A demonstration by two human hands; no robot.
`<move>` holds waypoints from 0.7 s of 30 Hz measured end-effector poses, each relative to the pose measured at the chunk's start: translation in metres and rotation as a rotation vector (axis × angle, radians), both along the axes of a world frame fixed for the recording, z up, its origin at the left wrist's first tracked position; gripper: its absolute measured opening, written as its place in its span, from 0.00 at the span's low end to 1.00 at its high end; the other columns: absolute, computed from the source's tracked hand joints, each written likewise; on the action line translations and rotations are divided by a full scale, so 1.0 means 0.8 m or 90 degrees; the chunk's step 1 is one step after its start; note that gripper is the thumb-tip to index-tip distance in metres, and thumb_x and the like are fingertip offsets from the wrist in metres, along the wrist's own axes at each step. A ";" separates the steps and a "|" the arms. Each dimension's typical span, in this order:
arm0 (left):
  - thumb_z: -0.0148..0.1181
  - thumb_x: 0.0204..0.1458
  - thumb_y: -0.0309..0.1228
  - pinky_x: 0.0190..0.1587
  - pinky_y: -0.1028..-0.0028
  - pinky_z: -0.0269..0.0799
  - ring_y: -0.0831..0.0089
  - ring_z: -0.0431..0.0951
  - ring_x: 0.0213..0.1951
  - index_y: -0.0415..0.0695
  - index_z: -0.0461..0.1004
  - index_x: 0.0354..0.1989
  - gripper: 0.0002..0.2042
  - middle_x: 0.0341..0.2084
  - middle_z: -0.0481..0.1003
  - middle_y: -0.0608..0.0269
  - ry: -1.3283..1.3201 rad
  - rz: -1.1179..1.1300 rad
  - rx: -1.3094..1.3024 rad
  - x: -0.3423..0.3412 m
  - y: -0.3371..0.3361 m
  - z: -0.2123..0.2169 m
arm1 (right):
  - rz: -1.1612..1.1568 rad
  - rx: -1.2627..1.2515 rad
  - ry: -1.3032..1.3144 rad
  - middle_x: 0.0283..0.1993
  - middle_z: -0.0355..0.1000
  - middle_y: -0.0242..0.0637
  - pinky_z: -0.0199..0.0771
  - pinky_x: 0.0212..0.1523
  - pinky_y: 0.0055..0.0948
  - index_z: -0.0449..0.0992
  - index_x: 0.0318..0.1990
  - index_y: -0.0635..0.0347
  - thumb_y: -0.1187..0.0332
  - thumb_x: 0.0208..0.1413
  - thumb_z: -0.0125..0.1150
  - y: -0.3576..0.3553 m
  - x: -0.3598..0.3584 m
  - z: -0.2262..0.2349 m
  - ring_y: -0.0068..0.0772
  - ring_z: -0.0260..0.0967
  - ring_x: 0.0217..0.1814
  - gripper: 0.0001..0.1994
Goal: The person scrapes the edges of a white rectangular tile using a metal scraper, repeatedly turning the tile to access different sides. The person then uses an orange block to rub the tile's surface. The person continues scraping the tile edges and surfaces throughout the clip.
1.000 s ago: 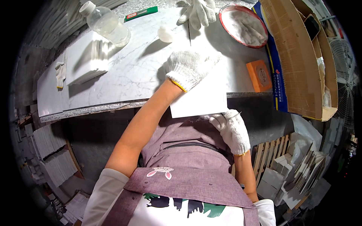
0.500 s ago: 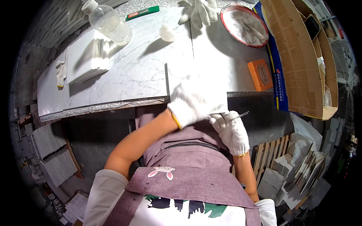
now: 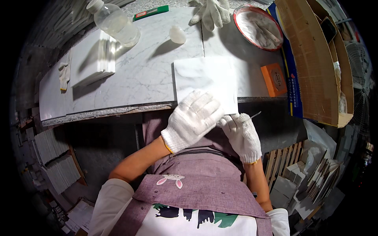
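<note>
Together, two gloved hands: left hand [image 3: 193, 120] flat on one white tile [image 3: 204, 80], right hand [image 3: 241, 135] pinching one thin blade [image 3: 252, 117].

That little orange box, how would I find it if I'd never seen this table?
Start at the long white marble worktop. Go to its right end, between the square white tile under the gloved left hand and the tall cardboard box. The orange box lies flat there, below the round red-rimmed dish; it is the only bright orange thing on the top.

Plastic bottle [image 3: 116, 23], red-rimmed bowl [image 3: 258, 27], orange box [image 3: 274, 79].
</note>
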State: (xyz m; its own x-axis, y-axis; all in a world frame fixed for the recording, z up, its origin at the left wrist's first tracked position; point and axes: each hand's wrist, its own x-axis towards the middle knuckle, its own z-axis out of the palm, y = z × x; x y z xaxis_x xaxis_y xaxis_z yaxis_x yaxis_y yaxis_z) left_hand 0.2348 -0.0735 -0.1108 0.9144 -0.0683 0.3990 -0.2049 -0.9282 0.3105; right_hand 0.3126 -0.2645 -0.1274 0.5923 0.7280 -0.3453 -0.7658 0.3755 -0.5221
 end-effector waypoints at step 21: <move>0.65 0.40 0.39 0.64 0.58 0.55 0.61 0.65 0.59 0.50 0.74 0.48 0.23 0.51 0.71 0.61 0.088 0.074 -0.042 0.045 0.008 0.021 | -0.132 -0.123 0.056 0.34 0.62 0.27 0.65 0.31 0.23 0.67 0.52 0.49 0.60 0.60 0.57 -0.022 0.030 0.013 0.21 0.62 0.33 0.14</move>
